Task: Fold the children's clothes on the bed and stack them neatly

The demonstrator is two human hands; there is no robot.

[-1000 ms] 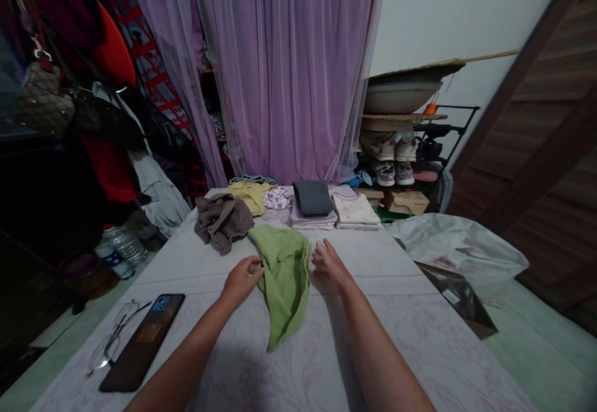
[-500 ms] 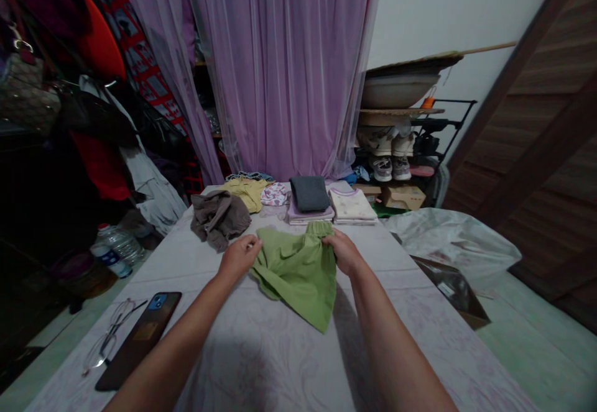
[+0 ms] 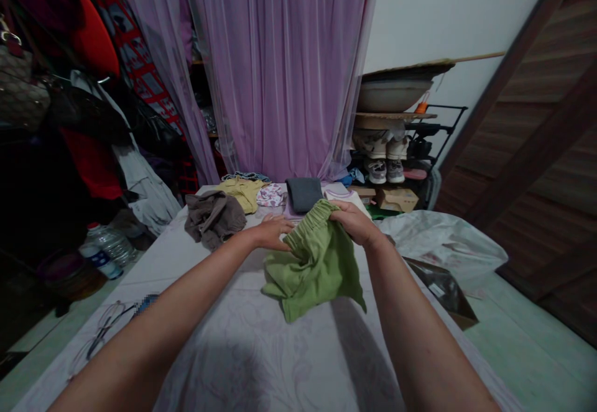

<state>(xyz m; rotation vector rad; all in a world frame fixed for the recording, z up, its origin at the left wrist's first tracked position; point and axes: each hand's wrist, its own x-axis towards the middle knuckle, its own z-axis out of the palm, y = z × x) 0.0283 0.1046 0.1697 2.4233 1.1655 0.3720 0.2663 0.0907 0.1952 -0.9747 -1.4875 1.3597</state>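
Green shorts (image 3: 321,269) with a gathered elastic waistband hang over the table, their legs drooping toward the cloth. My right hand (image 3: 355,222) grips the waistband at its right end, fingers closed. At the waistband's left end is my left hand (image 3: 274,233), its fingers apart and reaching to the fabric's edge; its thumb is partly hidden. Behind the shorts, a folded dark grey garment (image 3: 304,194) tops a stack of folded clothes. A folded cream garment (image 3: 347,197) lies beside it, partly covered by my right hand.
On the left of the table (image 3: 224,337) lie a crumpled brown garment (image 3: 214,218), a yellow garment (image 3: 241,193) and a floral cloth (image 3: 271,195). Glasses (image 3: 100,331) and a mostly hidden phone (image 3: 148,302) are by my left forearm. Right of the table stands an open box (image 3: 443,291).
The shorts have been lifted and turned, with the waistband now stretching up toward the right. My left hand has moved right from a leg edge to the waistband. My left forearm now covers most of the phone.
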